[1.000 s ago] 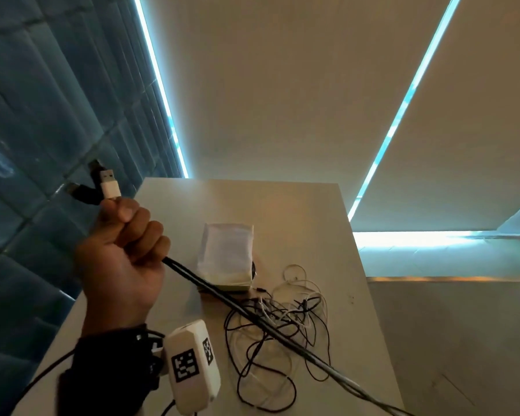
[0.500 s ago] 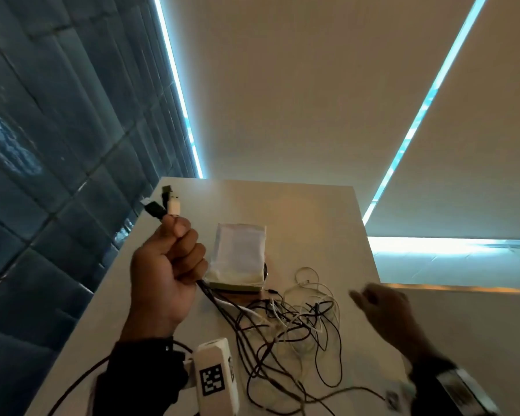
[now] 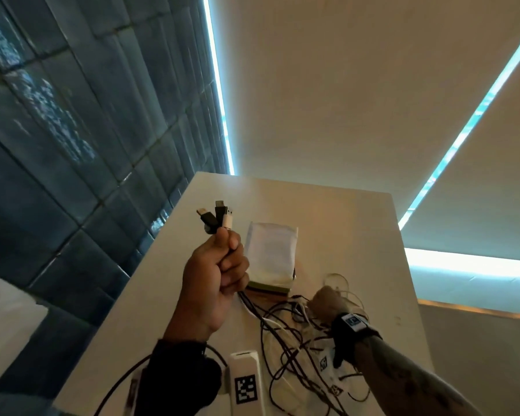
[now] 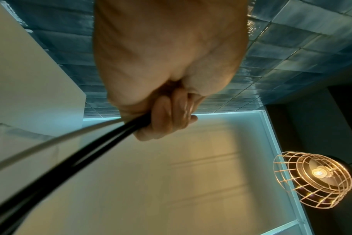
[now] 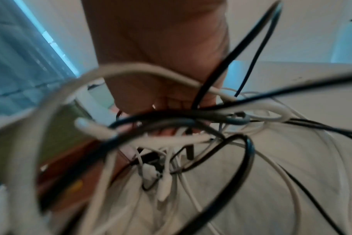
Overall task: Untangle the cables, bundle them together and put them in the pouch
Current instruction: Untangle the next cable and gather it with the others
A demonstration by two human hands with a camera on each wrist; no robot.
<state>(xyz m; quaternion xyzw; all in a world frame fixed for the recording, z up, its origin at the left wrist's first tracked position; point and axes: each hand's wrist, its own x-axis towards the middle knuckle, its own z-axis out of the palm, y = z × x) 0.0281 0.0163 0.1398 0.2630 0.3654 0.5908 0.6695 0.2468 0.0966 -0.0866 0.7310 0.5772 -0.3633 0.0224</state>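
Cables [image 5: 183, 139], close, under right hand [image 5: 157, 52]

Your left hand [image 3: 215, 283]: black sleeve [image 3: 174, 376] to wrist, white camera box [image 3: 246, 382] with black square code strapped there, thin black lead trailing. Your right hand [image 3: 332, 304]: black wrist strap [image 3: 353, 328], small white-blue tag, forearm bare, tattooed.

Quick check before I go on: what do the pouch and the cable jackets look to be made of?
The pouch looks like soft white woven fabric, matte: it sags and creases, with an olive edge at its near end. The cables seem jacketed in smooth plastic or rubber, black and white, with a slight sheen in the right wrist view. The plugs above the left hand look like moulded plastic with metal tips.
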